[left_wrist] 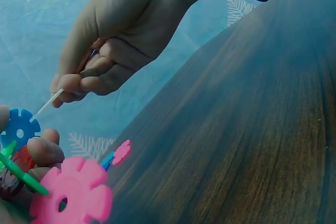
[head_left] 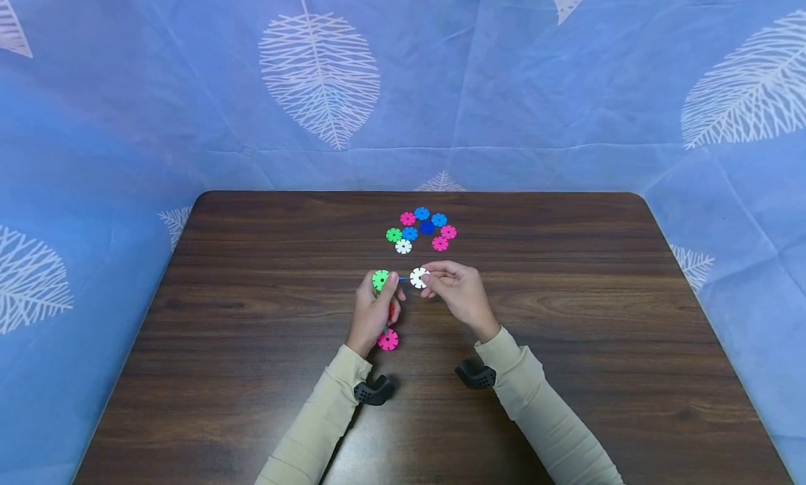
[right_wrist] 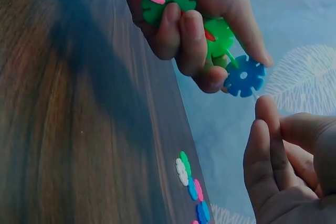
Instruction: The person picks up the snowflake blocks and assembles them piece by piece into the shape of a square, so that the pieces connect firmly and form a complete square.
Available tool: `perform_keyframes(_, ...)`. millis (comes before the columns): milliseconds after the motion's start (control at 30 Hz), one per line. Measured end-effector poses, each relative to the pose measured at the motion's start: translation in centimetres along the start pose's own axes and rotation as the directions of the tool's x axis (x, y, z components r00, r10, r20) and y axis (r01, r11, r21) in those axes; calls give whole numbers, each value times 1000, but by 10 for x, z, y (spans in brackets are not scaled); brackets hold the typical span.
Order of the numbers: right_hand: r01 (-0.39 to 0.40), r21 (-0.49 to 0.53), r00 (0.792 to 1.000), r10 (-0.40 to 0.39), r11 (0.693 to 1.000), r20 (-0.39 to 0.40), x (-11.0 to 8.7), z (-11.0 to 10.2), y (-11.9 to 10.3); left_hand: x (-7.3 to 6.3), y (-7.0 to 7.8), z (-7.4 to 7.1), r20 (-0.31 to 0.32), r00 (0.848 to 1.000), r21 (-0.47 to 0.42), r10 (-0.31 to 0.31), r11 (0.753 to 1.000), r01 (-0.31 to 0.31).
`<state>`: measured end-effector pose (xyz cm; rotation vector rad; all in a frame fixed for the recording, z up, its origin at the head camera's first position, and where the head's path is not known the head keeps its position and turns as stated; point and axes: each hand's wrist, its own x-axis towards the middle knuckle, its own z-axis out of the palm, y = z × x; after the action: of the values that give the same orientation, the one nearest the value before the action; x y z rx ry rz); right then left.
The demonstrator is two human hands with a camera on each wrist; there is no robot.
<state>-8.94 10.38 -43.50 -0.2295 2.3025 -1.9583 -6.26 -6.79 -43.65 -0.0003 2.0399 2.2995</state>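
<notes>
My left hand grips a joined chain of notched plastic building discs. Its pink disc hangs nearest my wrist, followed by a green disc, a red disc largely hidden by fingers, another green disc and a blue disc at the far end. Between thumb and fingers my right hand pinches a white disc. In the left wrist view the white disc, seen edge-on, reaches the rim of the blue disc, by one of its notches.
Loose discs lie in a cluster beyond my hands on the brown wooden table: several blue and pink ones, a green disc and a second white disc. A blue leaf-patterned cloth hangs behind the table's far edge.
</notes>
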Motion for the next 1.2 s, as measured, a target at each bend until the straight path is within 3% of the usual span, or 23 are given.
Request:
perform_keyframes(233,0,12,1000,0,1000,27,-1,6,0,7,-24,-1,3,1000,-19,-16,1000,16)
perform_keyframes(400,5,8,1000,-6,1000,15,-2,9,0,9,-34,0,-11,1000,-20,17,1000,-17)
perform_keyframes(700,4,39,1000,-4,999,-7,-2,9,3,7,-32,6,5,998,-59,65,996,-65)
perform_keyframes(967,3,86,1000,-3,996,-4,-5,9,6,-3,-9,10,33,999,-87,2,996,1)
perform_keyframes(1200,-11,107,1000,13,994,-22,-6,8,11,-4,-10,14,29,999,-76,-21,997,23)
